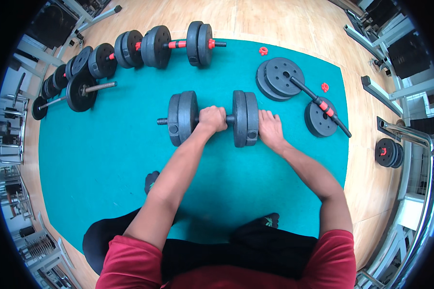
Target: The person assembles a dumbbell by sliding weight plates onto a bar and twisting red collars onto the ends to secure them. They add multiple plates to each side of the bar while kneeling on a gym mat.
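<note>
left hand: [212, 119] fist closed around the bar of the dumbbell [211, 118], between its two plate stacks
right hand: [270, 129] fingers spread flat against the outer face of the right plates [246, 118]; whether it grips anything there, cannot tell
dumbbell: lies on the green mat [106, 159], just in front of the knees
progress: both sides carry plates; left threaded end bare, no collar seen there; right end hidden by the hand
loose parts: two red collars [263, 50] [325, 87] on the mat, plus plate pile [280, 77] and a second bar [320, 103]
done pile: row of built dumbbells [178, 44] at the mat's far-left edge
</note>
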Tool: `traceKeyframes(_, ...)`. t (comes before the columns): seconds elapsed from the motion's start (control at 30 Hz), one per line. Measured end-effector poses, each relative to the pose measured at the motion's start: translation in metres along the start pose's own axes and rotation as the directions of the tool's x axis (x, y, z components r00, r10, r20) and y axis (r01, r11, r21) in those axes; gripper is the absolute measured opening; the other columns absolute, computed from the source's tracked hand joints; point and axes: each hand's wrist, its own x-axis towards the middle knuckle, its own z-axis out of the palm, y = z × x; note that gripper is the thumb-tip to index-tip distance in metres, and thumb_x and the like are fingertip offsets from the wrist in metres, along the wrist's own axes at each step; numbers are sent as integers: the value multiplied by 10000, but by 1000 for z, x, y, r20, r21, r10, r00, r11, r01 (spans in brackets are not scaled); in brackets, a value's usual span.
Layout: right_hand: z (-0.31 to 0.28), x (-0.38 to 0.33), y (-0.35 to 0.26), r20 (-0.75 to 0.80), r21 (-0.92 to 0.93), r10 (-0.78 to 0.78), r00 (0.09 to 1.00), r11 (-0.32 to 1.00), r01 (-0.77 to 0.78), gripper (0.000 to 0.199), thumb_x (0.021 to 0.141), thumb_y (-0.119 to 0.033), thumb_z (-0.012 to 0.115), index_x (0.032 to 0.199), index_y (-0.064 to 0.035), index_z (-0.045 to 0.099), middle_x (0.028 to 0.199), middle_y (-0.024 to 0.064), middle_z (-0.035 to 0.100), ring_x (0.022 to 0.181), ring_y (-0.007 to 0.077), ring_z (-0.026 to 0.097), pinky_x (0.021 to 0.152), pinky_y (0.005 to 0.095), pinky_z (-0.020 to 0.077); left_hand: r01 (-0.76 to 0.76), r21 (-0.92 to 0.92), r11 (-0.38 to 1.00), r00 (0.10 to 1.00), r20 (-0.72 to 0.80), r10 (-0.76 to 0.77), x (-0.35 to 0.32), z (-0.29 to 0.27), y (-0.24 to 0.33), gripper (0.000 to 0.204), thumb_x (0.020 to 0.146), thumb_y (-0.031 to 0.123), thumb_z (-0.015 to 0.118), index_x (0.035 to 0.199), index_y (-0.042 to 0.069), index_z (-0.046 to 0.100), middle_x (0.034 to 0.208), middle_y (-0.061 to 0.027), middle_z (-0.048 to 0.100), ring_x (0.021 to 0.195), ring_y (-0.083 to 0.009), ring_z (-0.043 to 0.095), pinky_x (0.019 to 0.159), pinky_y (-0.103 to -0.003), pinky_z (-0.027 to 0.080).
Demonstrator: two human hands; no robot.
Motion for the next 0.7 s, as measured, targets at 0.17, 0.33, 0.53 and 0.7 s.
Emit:
traceKeyframes(0.17,16,14,3,-24,-49,84,996,995,-85,126,791,-80,569,894,-104,500,807,84,650,778,238,650,647,420,453,-3,2,1000,1000,-15,3,4,-3,3,229,697,229,700,855,65,723,901,-195,704,875,-353,690,788,-433,557)
traceKeyframes(0.33,20,25,9,-21,-22,67,998,997,-68,155,753,-112,613,860,-91,503,685,97,648,678,276,663,639,421,473,-5,-2,1000,994,-107,5,2,1,0,183,688,194,706,818,66,726,844,-202,701,813,-362,696,745,-442,568)
traceKeyframes(0.53,1,44,22,236,182,28,971,981,-73,276,734,-208,666,905,-35,536,681,160,652,664,371,657,688,491,511,6,7,1000,984,-178,-5,2,15,0,159,681,174,710,796,64,724,820,-203,698,771,-367,697,703,-454,572)
traceKeyframes(0.7,0,54,33,357,221,-25,934,973,-58,299,732,-225,667,949,-41,575,801,196,671,808,380,663,725,508,513,-17,12,1000,979,-201,20,6,14,-2,147,687,158,707,789,53,703,806,-203,695,759,-367,697,684,-460,571)
